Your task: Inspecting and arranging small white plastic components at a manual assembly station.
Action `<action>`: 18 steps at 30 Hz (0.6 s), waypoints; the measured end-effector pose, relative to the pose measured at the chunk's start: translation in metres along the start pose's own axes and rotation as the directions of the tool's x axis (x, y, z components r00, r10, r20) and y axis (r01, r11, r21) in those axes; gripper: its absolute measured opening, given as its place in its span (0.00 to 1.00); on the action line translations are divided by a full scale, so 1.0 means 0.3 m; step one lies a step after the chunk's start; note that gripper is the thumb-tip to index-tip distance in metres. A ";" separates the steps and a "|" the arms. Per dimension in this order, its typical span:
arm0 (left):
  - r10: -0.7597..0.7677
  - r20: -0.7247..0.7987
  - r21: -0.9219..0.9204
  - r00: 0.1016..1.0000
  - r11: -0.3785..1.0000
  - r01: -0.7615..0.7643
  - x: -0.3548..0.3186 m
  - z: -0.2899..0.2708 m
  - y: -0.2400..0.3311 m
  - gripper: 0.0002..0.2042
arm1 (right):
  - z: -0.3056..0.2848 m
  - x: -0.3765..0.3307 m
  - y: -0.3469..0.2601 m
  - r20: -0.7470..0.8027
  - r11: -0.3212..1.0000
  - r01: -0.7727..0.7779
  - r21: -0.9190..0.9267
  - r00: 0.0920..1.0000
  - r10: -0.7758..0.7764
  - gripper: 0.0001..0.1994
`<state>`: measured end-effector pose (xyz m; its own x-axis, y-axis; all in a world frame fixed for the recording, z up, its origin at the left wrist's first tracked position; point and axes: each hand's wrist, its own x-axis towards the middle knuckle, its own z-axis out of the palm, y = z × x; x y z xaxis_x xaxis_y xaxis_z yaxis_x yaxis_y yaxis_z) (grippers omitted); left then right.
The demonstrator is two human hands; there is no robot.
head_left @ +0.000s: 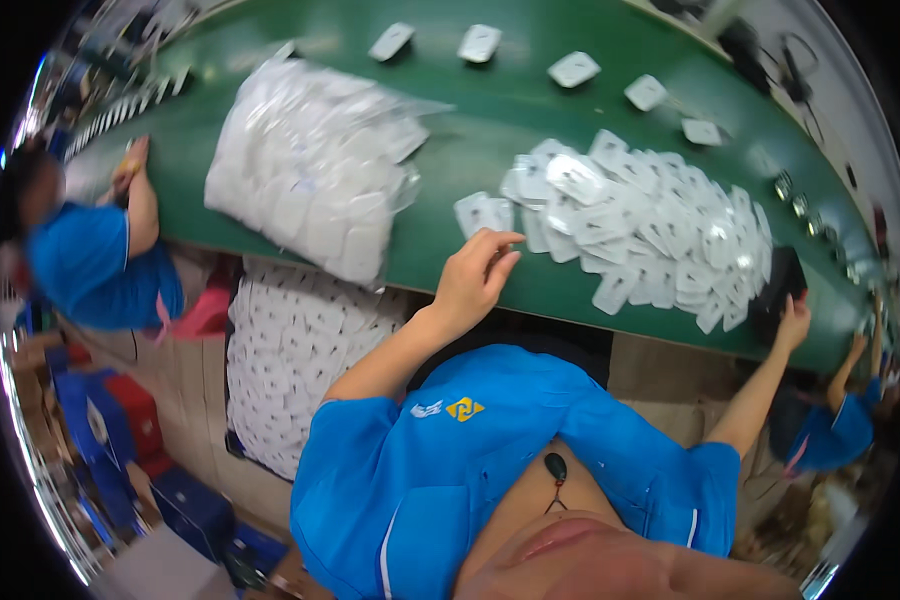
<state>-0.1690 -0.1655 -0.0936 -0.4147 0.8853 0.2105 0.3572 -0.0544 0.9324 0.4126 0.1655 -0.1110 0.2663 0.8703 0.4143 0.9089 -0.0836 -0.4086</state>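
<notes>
My left hand (475,275) is over the near part of the green table, thumb and forefinger slightly apart, with nothing visible between them. Just beyond its fingertips lie a few white rounded plastic pieces (482,213), each with a small dark mark. To their right spreads a large heap of similar white pieces (635,225), some glossy. At the heap's right end my right hand (794,325) grips the near edge of a black box-like object (782,280). Its inside cannot be made out.
A big clear bag of white pieces (305,165) lies on the left of the green table (490,110). Single white pieces (575,69) sit along the far side. A crate of white pieces (300,370) stands below the edge. Co-workers (95,255) work at both ends.
</notes>
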 end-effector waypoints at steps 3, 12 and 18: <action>0.038 -0.081 0.059 0.996 0.998 -0.033 -0.035 -0.094 -0.014 0.10 | -0.103 -0.069 -0.297 0.239 0.882 0.331 0.336 0.876 -0.420 0.14; 0.177 -0.294 0.327 0.939 0.942 -0.075 0.014 -0.327 -0.031 0.11 | -0.056 0.078 -0.351 0.166 0.912 0.027 0.409 0.981 -0.104 0.08; 0.419 -0.244 0.678 0.875 0.719 -0.155 0.147 -0.398 -0.061 0.09 | -0.089 -0.068 -0.658 0.179 0.921 0.004 0.389 0.981 -0.079 0.09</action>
<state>-0.2939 -0.1807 -0.0664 -0.4172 0.6391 0.6461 0.8883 0.1365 0.4385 0.2363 0.1514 -0.0171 0.1314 0.9470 0.2930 0.7137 0.1147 -0.6910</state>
